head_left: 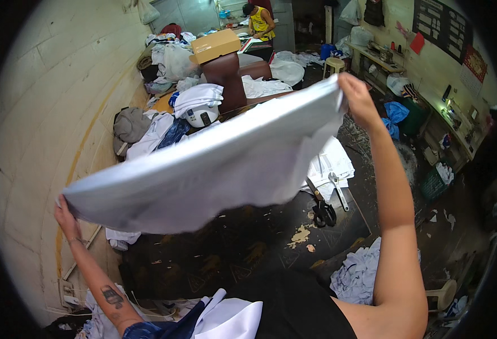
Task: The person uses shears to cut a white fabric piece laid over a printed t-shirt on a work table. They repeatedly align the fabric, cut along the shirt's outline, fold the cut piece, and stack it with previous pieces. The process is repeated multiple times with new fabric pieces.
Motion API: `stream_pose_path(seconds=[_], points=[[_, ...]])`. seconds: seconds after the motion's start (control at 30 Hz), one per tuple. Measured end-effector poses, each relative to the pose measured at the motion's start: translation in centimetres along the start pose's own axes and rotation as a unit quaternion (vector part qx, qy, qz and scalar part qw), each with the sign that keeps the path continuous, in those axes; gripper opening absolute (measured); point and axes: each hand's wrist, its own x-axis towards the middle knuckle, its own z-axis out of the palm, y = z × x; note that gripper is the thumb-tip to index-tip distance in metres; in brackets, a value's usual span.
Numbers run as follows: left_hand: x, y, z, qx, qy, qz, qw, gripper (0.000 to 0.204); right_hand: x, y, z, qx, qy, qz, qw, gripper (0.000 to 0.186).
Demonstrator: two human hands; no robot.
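Nearest the camera, at the bottom edge, a smooth white folded garment with a navy blue collar (226, 319) lies against the person's black shirt. From there both bare forearms rise to a large sheet of pale, blue-white woven cloth (214, 164), held stretched in the air and blurred with motion. The left hand (66, 217) pinches the cloth's near left corner, fingers closed tight on the hem; the forearm below it bears a dark tattoo. The right hand (357, 96), raised far and to the right, grips the opposite corner, fingers curled shut around a bunched edge. The cloth hangs between them as a long slanting band, smooth and slightly sagging, well above the dark worn worktable (242, 248), whose surface is scuffed and flaked with pale patches.

On the table to the right lie black-handled metal shears (323, 212), beside a silvery metal tool (339, 191) resting on a stack of white cut fabric pieces (333, 164). Lower right, a crumpled heap of light blue cloth scraps (358, 274) sits near the right elbow. Farther off, a brown upholstered block carries a tan cardboard box (215, 45), with piles of white garments (197, 99) around it. At the far end a person in a yellow sleeveless top (259, 22) bends over another table. A pale block wall (56, 101) curves along the left.
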Motion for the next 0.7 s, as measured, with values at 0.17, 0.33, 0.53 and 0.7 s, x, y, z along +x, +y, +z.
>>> stream_pose_path(seconds=[0.17, 0.33, 0.53, 0.7], points=[[8.7, 8.4, 1.6, 0.164, 0.075, 0.089, 0.980, 0.055, 5.5, -8.5, -0.1, 0.026, 0.059, -0.041, 0.997, 0.050], [13.8, 12.2, -0.8, -0.155, -0.164, -0.215, 0.950, 0.069, 7.9, -13.4, -2.1, 0.189, -0.052, -0.101, 0.975, 0.044], [14.5, 14.3, -2.7, 0.119, -0.222, 0.088, 0.964, 0.038, 7.0, -16.7, -4.3, -0.002, -0.095, -0.144, 0.985, 0.040], [14.6, 14.5, -1.9, 0.277, -0.087, 0.166, 0.943, 0.021, 6.2, -17.0, -4.8, -0.271, -0.192, -0.105, 0.938, 0.027]])
